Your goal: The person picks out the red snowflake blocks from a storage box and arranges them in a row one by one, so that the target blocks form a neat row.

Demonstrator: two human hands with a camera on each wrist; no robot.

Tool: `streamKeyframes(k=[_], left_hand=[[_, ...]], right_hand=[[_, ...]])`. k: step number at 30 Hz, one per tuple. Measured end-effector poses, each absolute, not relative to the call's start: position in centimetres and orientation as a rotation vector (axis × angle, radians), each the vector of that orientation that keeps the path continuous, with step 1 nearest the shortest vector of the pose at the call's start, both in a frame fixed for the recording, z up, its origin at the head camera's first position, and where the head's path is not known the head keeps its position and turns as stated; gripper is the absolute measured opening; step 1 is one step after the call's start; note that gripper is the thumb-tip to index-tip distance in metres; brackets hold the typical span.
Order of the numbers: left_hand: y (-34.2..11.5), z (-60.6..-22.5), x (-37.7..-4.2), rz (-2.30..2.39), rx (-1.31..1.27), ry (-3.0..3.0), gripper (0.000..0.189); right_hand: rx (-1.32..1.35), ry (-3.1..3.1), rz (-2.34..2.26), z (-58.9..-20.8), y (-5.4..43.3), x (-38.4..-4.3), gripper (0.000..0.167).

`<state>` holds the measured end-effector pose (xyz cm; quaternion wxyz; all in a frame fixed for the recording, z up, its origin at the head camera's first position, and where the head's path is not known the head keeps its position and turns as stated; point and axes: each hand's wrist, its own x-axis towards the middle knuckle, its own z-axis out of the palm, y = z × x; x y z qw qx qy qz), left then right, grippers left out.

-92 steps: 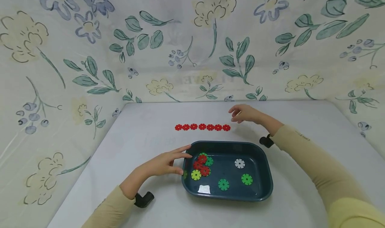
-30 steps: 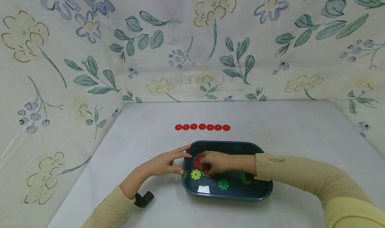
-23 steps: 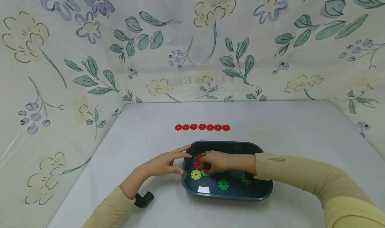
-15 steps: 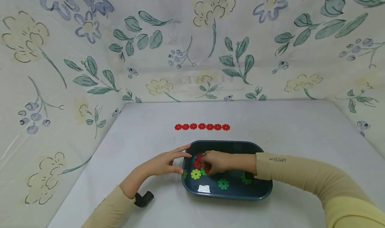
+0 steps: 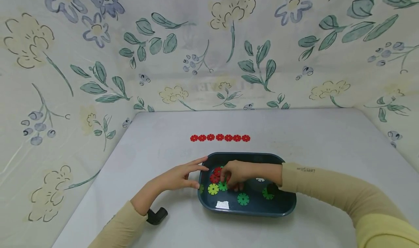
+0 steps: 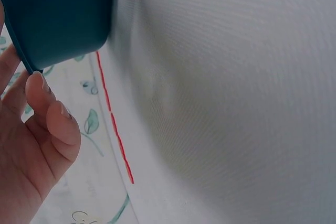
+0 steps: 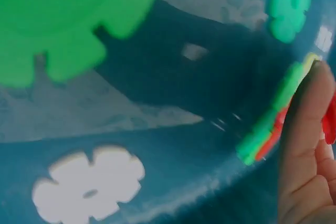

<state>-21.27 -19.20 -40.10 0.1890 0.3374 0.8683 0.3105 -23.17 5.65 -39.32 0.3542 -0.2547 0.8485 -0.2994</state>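
A dark blue tray (image 5: 248, 211) holds several notched plastic discs. My left hand (image 5: 176, 177) rests against its left rim, fingers extended and spread, thumb on the outer side. Over the left half of the tray, my right hand (image 5: 240, 171) pinches a red disc, mostly hidden by the fingers; the right wrist view shows that red disc (image 7: 329, 121) beyond a finger. Close to this hand are red discs (image 5: 214, 177), a green disc (image 5: 223, 186) and a yellow-green disc (image 5: 213, 189). Behind the tray, several red discs (image 5: 220, 137) form a straight row.
Another green disc (image 5: 243, 199) lies near the tray's front. A further green disc (image 5: 267, 193) and a white disc (image 7: 89, 182) lie on the right, partly under my forearm in the head view. The white tabletop (image 5: 327, 139) meets a flower-patterned backdrop (image 5: 183, 51).
My right hand came from beside the red row down into the tray, then lifted slightly rightward with a red disc, exposing the green disc beneath. The left hand and the row stayed put.
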Motion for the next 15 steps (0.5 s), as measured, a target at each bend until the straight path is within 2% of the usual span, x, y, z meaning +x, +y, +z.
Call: streamKeyframes(k=[5,15], left_hand=[[-19.2,-40.2,-21.3,0.868,0.949,2.439,0.054],[-19.2,-40.2,-21.3,0.861,0.928,2.443,0.054]], right_hand=[[-0.612,2.129,-0.892,-38.0,6.3,-23.6,0.015],[-0.585,2.144,-1.041,-34.5,8.9,-25.7,0.033]])
